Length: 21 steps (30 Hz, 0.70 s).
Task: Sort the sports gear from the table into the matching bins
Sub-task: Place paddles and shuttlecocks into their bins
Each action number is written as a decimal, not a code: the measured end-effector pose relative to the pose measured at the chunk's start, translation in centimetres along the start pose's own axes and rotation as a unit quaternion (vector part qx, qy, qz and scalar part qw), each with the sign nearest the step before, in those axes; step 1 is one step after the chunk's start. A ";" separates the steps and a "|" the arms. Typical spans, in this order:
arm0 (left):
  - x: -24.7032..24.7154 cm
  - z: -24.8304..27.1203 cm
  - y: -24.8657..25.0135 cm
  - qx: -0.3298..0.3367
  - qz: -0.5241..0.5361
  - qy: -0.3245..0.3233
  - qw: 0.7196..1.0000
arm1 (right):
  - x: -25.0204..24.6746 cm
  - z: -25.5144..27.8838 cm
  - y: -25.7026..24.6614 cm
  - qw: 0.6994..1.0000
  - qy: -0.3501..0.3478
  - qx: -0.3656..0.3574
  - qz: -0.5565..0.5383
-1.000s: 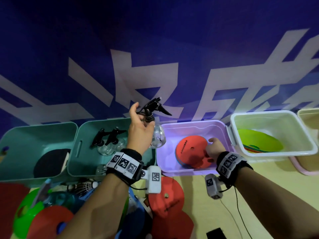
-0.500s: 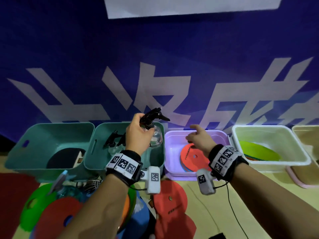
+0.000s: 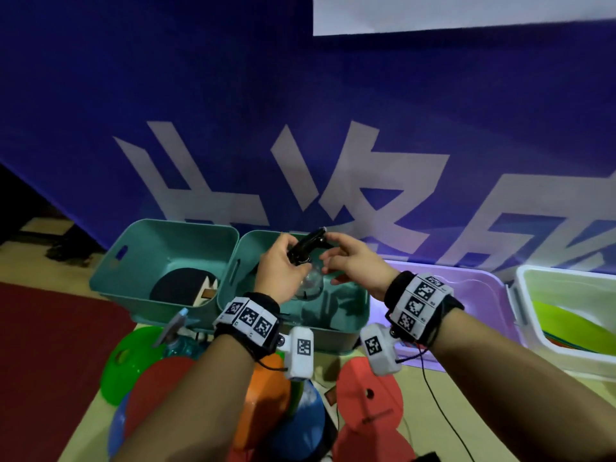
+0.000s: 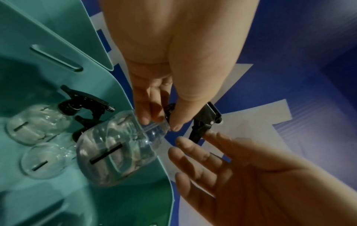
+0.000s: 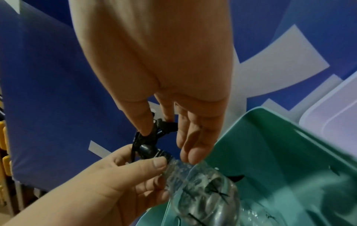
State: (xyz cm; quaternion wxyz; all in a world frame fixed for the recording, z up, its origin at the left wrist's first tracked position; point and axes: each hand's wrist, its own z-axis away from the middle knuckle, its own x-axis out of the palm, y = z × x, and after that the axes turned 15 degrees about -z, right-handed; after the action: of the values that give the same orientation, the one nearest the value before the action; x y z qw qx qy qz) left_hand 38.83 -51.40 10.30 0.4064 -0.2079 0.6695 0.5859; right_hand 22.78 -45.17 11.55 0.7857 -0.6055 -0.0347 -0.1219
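Observation:
A clear spray bottle (image 3: 311, 283) with a black trigger head (image 3: 305, 246) hangs tilted over the second teal bin (image 3: 333, 330). My left hand (image 3: 293, 258) grips its neck between thumb and fingers (image 4: 144, 113). In the left wrist view the bottle (image 4: 115, 146) hangs above two more clear spray bottles (image 4: 36, 122) lying in that bin (image 4: 58, 58). My right hand (image 3: 328, 251) has come up beside it, fingers mostly straight. In the right wrist view its thumb (image 5: 142, 122) touches the trigger head (image 5: 146, 146), and my left hand (image 5: 150, 168) holds the neck.
The far-left teal bin (image 3: 166, 225) holds a black paddle (image 3: 181, 288). A purple bin (image 3: 466, 283) and a white bin (image 3: 533, 273) with green discs (image 3: 566, 323) stand to the right. Red (image 3: 366, 401), green (image 3: 123, 361), orange and blue discs lie on the table below my arms.
My right hand left the orange disc in the purple bin and moved left to the spray bottle's head. The left hand has tilted the bottle lower over the teal bin.

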 end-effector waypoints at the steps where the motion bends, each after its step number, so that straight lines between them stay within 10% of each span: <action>1: 0.3 -0.2 -0.3 -0.003 0.000 -0.007 1.000 | 0.2 -0.3 0.2 1.000 -0.001 0.005 -0.001; 21: 8.0 -7.5 -3.8 -0.047 -0.075 -0.181 0.980 | -2.7 -8.6 5.1 0.975 0.064 0.201 -0.066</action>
State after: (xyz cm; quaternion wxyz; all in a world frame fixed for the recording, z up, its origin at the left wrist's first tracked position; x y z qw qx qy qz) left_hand 34.76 -57.88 1.53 0.5532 -0.1672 0.5391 0.6127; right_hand 20.58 -51.83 3.91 0.8821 -0.4226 -0.0480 -0.2024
